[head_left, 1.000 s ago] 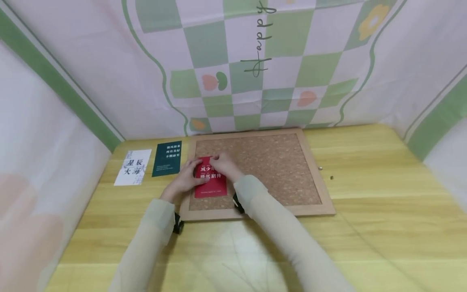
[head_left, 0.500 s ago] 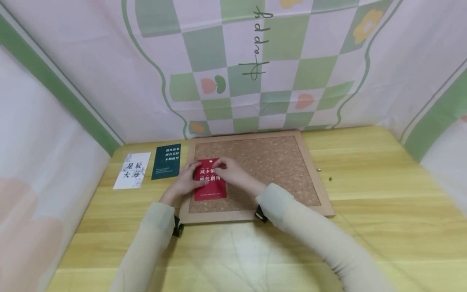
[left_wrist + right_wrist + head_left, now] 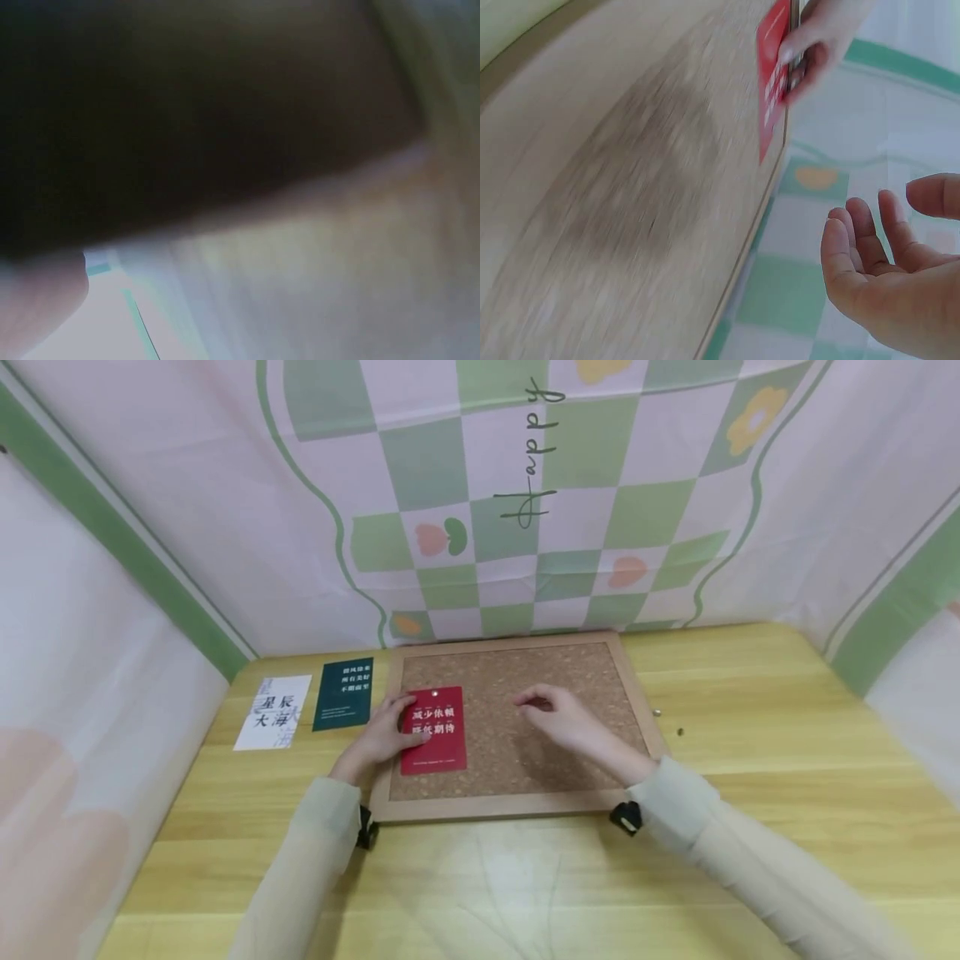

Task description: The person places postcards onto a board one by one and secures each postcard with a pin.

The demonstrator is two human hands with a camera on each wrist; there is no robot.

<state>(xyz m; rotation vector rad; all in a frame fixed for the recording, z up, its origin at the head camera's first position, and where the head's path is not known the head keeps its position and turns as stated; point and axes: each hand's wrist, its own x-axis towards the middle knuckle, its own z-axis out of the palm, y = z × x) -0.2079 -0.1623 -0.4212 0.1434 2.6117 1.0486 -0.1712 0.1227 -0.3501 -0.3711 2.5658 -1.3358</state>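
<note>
A red card (image 3: 438, 756) with white lettering lies flat near the left side of a wood-framed corkboard (image 3: 510, 752). Near the card's top edge a small shiny pin head (image 3: 434, 694) shows. My left hand (image 3: 378, 739) rests across the board's left rail, thumb pressing the card and another fingertip at its upper left corner. Over the middle of the cork hovers my right hand (image 3: 562, 722). In the right wrist view, that hand's fingers (image 3: 847, 277) are loosely bent, with the thumb apart and nothing between them. Dark blur fills most of the left wrist view.
To the board's left lie a dark green card (image 3: 341, 702) and a white card (image 3: 272, 714). Two small pins (image 3: 657, 712) sit on the wooden table (image 3: 787, 777) to the right. A patterned cloth wall (image 3: 442, 460) rises directly behind the board.
My right hand has let go at the top of the red card and moved right over the cork. The pin head has come into sight. My left hand stays on the card.
</note>
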